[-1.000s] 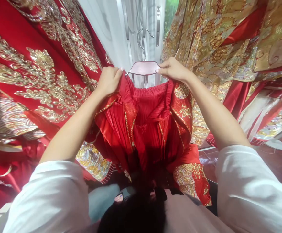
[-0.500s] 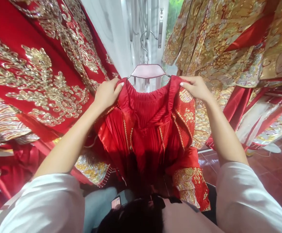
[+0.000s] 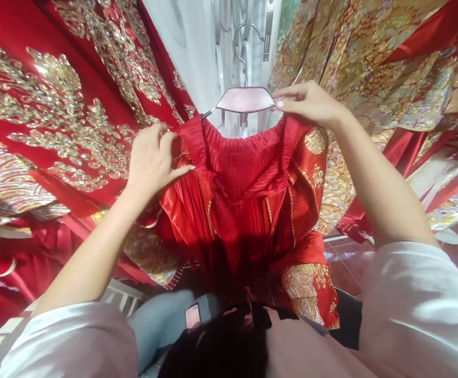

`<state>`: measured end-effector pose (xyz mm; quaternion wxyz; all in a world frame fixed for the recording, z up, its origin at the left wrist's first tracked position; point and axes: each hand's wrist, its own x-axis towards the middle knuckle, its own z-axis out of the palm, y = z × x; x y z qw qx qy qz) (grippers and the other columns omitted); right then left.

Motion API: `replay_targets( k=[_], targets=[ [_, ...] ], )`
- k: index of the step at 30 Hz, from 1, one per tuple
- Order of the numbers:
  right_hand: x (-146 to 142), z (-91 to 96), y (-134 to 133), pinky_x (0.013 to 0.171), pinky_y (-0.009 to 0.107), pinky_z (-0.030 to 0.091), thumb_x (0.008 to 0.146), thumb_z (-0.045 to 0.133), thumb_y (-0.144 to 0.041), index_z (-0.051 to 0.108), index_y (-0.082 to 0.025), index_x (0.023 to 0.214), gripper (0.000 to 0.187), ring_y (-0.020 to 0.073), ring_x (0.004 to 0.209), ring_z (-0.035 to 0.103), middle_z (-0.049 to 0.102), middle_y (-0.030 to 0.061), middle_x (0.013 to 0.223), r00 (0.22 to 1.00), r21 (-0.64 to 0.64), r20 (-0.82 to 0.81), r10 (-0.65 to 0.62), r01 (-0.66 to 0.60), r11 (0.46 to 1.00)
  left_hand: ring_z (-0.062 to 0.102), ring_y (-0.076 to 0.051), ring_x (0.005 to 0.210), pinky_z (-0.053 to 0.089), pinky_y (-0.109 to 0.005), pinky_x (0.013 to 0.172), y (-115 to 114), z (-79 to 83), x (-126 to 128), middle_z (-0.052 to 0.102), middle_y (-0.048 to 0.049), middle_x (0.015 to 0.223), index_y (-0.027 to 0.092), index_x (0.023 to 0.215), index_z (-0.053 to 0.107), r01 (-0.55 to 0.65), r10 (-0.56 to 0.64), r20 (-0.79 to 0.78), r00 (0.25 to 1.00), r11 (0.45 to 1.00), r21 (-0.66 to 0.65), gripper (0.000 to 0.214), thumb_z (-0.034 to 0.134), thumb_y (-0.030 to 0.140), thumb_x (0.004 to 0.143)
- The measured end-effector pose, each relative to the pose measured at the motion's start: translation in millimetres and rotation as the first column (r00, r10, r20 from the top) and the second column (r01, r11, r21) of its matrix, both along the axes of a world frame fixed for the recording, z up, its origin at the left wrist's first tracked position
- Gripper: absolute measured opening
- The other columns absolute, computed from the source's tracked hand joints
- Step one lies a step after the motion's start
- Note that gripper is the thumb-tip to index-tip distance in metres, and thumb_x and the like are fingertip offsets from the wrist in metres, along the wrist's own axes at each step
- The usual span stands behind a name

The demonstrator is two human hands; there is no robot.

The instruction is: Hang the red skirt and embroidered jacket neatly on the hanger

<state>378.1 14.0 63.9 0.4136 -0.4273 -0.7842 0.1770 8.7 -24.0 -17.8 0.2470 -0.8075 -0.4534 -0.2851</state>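
Note:
A red pleated skirt (image 3: 245,194) with gold embroidered panels hangs from a pale pink hanger (image 3: 245,98) whose metal hook rises above it. My right hand (image 3: 311,102) pinches the hanger's right end together with the skirt's waistband. My left hand (image 3: 152,160) lies on the skirt's left side just below the waistband, fingers curled over the cloth with the thumb pressing into it.
Heavy red garments (image 3: 55,105) with gold and silver embroidery hang close on the left. Gold brocade robes (image 3: 371,58) hang on the right. A white door or window frame (image 3: 197,47) stands behind the hanger. Red tiled floor (image 3: 347,262) shows below right.
My right hand has gone up from the waistband to the hanger's right end. My left hand has slid down and left off the waistband's corner onto the skirt's side.

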Motion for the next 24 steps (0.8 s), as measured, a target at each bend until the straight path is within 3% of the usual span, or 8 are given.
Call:
replay_targets(
  k=[4,9,13,18,21,24],
  targets=[
    [-41.0,13.8,11.7,0.071,0.029,0.042,0.07,0.073,-0.035,0.067,-0.013,0.077,0.024,0.0117,0.067,0.057,0.067,0.0028,0.072,0.995,-0.088,0.092,0.038,-0.029,0.996,0.046,-0.041,0.115,0.042,-0.05,0.086,1.8,-0.3,3.7,0.049,-0.0206,0.122,0.015,0.116,0.05,-0.142,0.142,-0.001,0.99,0.987,-0.072,0.045,0.052,0.046,0.083],
    [-70.0,19.5,12.0,0.05,0.026,0.028,0.074,0.068,-0.039,0.054,-0.017,0.063,0.028,0.0067,0.042,0.037,0.052,-0.0034,0.045,0.984,-0.118,0.114,-0.134,0.147,0.982,0.054,-0.033,0.098,0.043,-0.039,0.069,7.4,11.9,11.8,0.056,-0.0139,0.099,0.02,0.091,0.054,-0.173,0.171,-0.025,0.985,0.982,-0.077,0.017,0.041,0.03,0.087],
    [-73.7,20.1,5.9,0.048,0.025,0.023,0.075,0.067,-0.035,0.053,-0.018,0.062,0.027,0.0063,0.041,0.032,0.048,-0.005,0.04,0.972,-0.109,0.137,-0.188,0.204,0.973,0.054,-0.025,0.083,0.039,-0.036,0.065,-1.9,25.1,23.4,0.054,-0.009,0.086,0.02,0.073,0.047,-0.105,0.114,0.154,0.981,0.993,-0.062,0.018,0.04,0.028,0.088],
    [-70.3,17.3,5.2,0.05,0.025,0.025,0.079,0.064,-0.034,0.051,-0.018,0.059,0.029,0.0064,0.043,0.033,0.047,-0.0042,0.042,0.986,-0.06,0.096,-0.134,0.14,0.988,0.042,-0.016,0.064,0.03,-0.033,0.061,-20.5,38.0,40.9,0.037,-0.0016,0.062,0.021,0.058,0.023,-0.025,-0.002,0.393,0.919,0.998,0.065,0.032,0.043,0.016,0.083],
    [-71.2,15.5,7.3,0.052,0.026,0.031,0.077,0.065,-0.038,0.051,-0.018,0.058,0.031,0.0083,0.045,0.037,0.047,-0.0023,0.045,0.988,-0.048,0.103,-0.115,0.121,0.992,0.031,-0.011,0.057,0.023,-0.03,0.056,-15.3,46.3,37.2,0.028,0.0014,0.057,0.02,0.055,0.021,0.026,-0.055,0.532,0.845,0.998,0.062,0.036,0.044,0.011,0.08],
    [-75.4,12.5,10.7,0.055,0.028,0.035,0.075,0.065,-0.044,0.049,-0.019,0.057,0.035,0.0117,0.049,0.043,0.047,-0.0005,0.047,0.982,0.016,0.13,-0.14,0.139,0.99,0.021,-0.009,0.054,0.018,-0.028,0.051,0.1,58.6,24.9,0.023,0.003,0.057,0.02,0.057,0.023,0.128,-0.117,0.726,0.678,0.991,0.04,0.033,0.039,0.013,0.085]
  ],
)
